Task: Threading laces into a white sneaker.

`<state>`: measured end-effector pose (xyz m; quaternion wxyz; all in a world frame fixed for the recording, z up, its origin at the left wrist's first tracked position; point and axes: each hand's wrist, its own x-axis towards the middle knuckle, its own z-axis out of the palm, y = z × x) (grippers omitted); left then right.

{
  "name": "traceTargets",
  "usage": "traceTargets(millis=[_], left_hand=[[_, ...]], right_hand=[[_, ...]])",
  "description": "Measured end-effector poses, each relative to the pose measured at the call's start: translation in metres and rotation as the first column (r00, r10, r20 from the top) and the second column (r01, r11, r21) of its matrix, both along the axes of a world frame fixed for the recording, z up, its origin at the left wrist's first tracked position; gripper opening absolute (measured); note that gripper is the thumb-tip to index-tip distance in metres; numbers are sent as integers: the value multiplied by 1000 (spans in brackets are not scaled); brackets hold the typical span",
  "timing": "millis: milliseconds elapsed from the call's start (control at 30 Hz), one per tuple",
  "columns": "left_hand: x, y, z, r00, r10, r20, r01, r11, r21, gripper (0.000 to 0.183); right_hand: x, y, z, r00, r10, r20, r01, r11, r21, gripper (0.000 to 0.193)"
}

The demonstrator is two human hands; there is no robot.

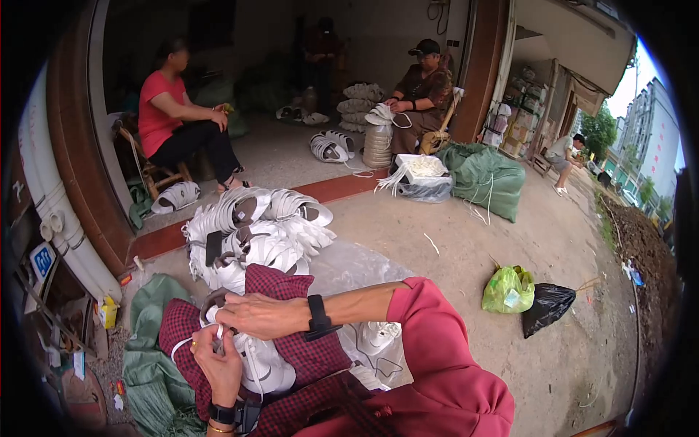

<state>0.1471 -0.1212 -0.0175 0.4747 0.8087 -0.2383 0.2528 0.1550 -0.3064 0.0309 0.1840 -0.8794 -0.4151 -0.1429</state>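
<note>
On my lap, over dark red checked cloth (312, 357), lies a white shoe (269, 370) with a brownish-grey collar lining. A white shoelace (251, 357) hangs down along its upper, and another length loops out to the left. My left hand (218, 362) is closed in a pinch on the lace beside the shoe's opening. From the right, my right hand (263, 315) reaches across the shoe, its fingers bent and pressed together at the lace close to the left fingertips. Those fingers partly hide the lace and the shoe's opening.
A pile of white shoes (251, 237) lies ahead. Green sacking (156, 357) is at my left; a stuffed green sack (484, 178) stands beside a tray of white laces (422, 166). Yellow-green (507, 289) and black bags (547, 309) lie at right. Several people sit or stand beyond.
</note>
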Motion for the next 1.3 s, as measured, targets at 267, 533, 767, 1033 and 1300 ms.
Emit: traceTargets(millis=[267, 533, 767, 1033, 1300], left_hand=[[10, 38, 12, 797, -457, -396, 138, 775, -617, 4], [54, 74, 37, 647, -746, -160, 67, 265, -962, 14], [53, 151, 0, 694, 18, -720, -124, 988, -95, 30], [5, 83, 38, 998, -55, 30, 43, 948, 315, 35], [50, 34, 27, 967, -250, -44, 253, 937, 241, 30]], right_hand=[[-5, -63, 10, 957, -219, 190, 217, 976, 32, 18], [-34, -233, 2, 730, -671, 130, 670, 740, 56, 10], [-26, -275, -52, 654, -752, -84, 753, 658, -31, 12], [-14, -90, 10, 915, -397, 69, 386, 912, 136, 19], [-23, -26, -9, 958, -268, -98, 275, 959, 65, 13]])
